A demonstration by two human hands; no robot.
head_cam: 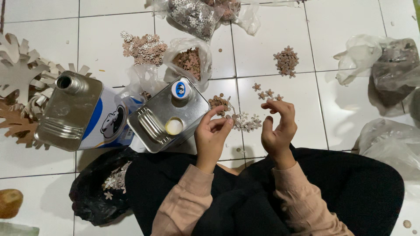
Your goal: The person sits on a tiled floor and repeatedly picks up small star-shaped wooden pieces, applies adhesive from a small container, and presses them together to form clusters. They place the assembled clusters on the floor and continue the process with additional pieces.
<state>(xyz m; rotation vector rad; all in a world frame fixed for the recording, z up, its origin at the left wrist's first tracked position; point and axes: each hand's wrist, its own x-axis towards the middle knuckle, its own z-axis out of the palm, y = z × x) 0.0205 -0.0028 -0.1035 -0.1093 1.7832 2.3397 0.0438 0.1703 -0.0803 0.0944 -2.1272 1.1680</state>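
Observation:
My left hand (212, 133) hovers over the floor beside the lying metal can (168, 114), fingers bunched together near a small heap of pale wooden flower cutouts (246, 122). Whether it pinches a piece is hidden by the fingers. My right hand (278, 126) is raised just to the right of that heap, fingers curled and apart, with nothing visible in them. A few loose brown flowers (267, 93) lie just beyond its fingertips. A small brown pile (218, 102) sits above my left hand.
A second, larger metal can (76, 111) lies at left beside big snowflake-shaped cutouts (19, 74). Plastic bags of flower pieces (189, 61) and loose piles (286, 61) lie farther out. Crumpled bags (385, 61) at right, a black bag (98, 192) by my knee.

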